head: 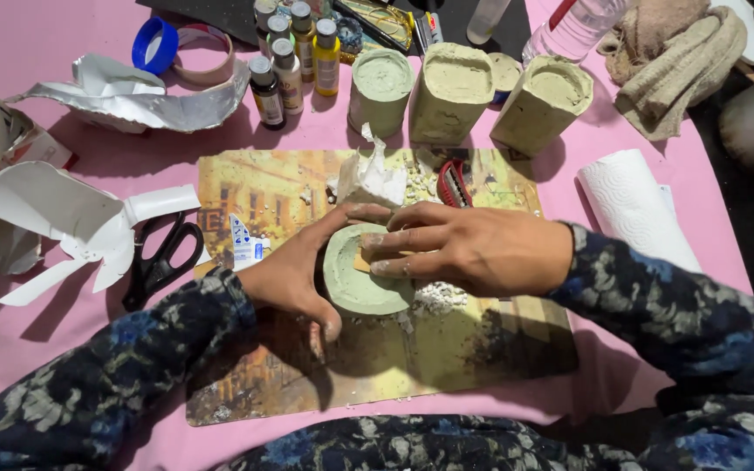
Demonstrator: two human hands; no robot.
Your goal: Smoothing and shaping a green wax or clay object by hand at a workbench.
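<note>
A pale green round cast block (355, 283) stands on a picture-printed board (447, 358) in front of me. My left hand (294, 275) wraps around its left side, thumb up along the back and fingers curled at the front. My right hand (469, 249) lies across its top from the right, fingertips pressing a small tan piece against the top face. White crumbs (440, 297) lie beside the block under my right hand. A crumpled white scrap (370, 179) sits just behind the block.
Three more green casts (451, 92) stand at the back, beside several small paint bottles (294, 65). Black scissors (163, 257) and torn white carton pieces (63, 218) lie left. A red cutter (453, 185), paper towel roll (630, 205), tape rolls (181, 48) and a cloth (678, 61) surround the board.
</note>
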